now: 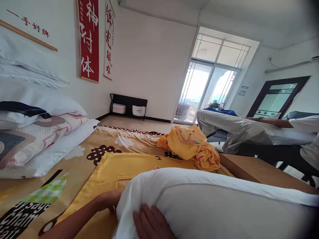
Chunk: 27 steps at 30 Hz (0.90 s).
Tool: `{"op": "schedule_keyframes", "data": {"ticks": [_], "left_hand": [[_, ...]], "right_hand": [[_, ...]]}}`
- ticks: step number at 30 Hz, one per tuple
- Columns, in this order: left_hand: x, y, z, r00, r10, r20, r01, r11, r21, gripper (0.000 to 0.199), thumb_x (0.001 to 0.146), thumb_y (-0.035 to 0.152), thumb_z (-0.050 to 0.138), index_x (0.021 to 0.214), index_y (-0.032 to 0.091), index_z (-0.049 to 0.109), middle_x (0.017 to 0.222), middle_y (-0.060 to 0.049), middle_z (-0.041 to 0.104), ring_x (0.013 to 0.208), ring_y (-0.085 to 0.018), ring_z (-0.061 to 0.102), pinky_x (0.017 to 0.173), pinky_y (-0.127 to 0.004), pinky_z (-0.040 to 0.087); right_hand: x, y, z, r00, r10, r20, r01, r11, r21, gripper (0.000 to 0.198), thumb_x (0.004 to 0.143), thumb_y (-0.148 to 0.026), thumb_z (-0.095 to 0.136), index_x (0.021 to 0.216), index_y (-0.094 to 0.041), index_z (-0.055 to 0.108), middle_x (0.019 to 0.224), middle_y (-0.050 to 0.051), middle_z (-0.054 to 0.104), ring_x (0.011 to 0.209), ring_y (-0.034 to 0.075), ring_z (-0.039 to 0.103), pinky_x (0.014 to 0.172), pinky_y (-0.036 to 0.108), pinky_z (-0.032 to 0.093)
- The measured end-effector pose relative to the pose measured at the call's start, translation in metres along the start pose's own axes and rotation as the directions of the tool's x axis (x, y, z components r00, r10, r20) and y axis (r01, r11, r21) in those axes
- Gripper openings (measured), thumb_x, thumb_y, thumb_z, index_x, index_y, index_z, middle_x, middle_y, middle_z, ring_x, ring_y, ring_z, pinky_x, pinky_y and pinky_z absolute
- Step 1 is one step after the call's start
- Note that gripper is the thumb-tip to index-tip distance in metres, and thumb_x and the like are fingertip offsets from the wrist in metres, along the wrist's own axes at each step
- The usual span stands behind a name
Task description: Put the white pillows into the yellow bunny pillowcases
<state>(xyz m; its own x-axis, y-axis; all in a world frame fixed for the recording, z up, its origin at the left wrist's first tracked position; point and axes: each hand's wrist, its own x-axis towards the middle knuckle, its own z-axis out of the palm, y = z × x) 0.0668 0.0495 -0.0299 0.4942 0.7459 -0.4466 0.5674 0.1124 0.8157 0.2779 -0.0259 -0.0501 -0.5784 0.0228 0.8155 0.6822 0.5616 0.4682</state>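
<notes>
A big white pillow [214, 196] fills the lower right, close to me, its rounded end toward the left. My left hand [111, 200] grips that end from the far left side, most of its fingers hidden behind the fabric. On the near face of the pillow, my right hand [152, 222] presses with its fingers close together and bent into the cloth. A yellow pillowcase [134, 164] lies flat under and behind the pillow. Just beyond it sits a crumpled yellow-orange cloth [189, 142] with a printed pattern.
Patterned brown bedding [82, 159] spreads beneath everything. Stacked pillows [45, 109] rise at the left. A cardboard box [259, 166] stands at the right. Behind it, another person's arm [271, 121] rests on a plastic-covered white item [239, 127]. A low black rack [128, 104] stands by the wall.
</notes>
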Motion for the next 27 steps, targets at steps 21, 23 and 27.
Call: {"op": "schedule_keyframes", "data": {"ticks": [21, 23, 27], "left_hand": [[-0.008, 0.081, 0.078, 0.985, 0.062, -0.159, -0.170, 0.436, -0.884, 0.038, 0.065, 0.028, 0.067, 0.099, 0.013, 0.063, 0.086, -0.010, 0.070, 0.071, -0.020, 0.064, 0.063, -0.031, 0.052], [-0.017, 0.088, 0.078, 0.989, 0.064, -0.134, -0.148, 0.455, -0.878, 0.037, 0.065, 0.026, 0.067, 0.098, 0.012, 0.062, 0.085, -0.010, 0.070, 0.070, -0.020, 0.065, 0.065, -0.033, 0.053], [-0.024, 0.100, 0.076, 0.974, 0.143, -0.174, -0.222, 0.477, -0.850, 0.041, 0.066, 0.033, 0.071, 0.100, 0.013, 0.058, 0.087, -0.010, 0.069, 0.073, -0.020, 0.067, 0.069, -0.033, 0.053]], "right_hand": [[-0.029, 0.049, -0.012, 0.944, 0.164, 0.286, -0.127, 0.981, -0.143, 0.043, 0.078, -0.018, 0.055, 0.121, -0.016, 0.058, 0.119, 0.012, 0.062, 0.127, 0.030, 0.041, 0.112, 0.051, 0.017], [-0.026, 0.049, -0.011, 0.953, 0.208, 0.218, -0.177, 0.972, -0.155, 0.042, 0.077, -0.015, 0.054, 0.118, -0.014, 0.058, 0.111, 0.014, 0.063, 0.118, 0.029, 0.048, 0.108, 0.048, 0.024], [-0.002, 0.066, -0.010, 0.961, 0.273, 0.044, -0.268, 0.960, -0.082, 0.029, 0.076, -0.012, 0.052, 0.105, -0.014, 0.058, 0.093, 0.012, 0.064, 0.101, 0.026, 0.053, 0.097, 0.047, 0.035]]}}
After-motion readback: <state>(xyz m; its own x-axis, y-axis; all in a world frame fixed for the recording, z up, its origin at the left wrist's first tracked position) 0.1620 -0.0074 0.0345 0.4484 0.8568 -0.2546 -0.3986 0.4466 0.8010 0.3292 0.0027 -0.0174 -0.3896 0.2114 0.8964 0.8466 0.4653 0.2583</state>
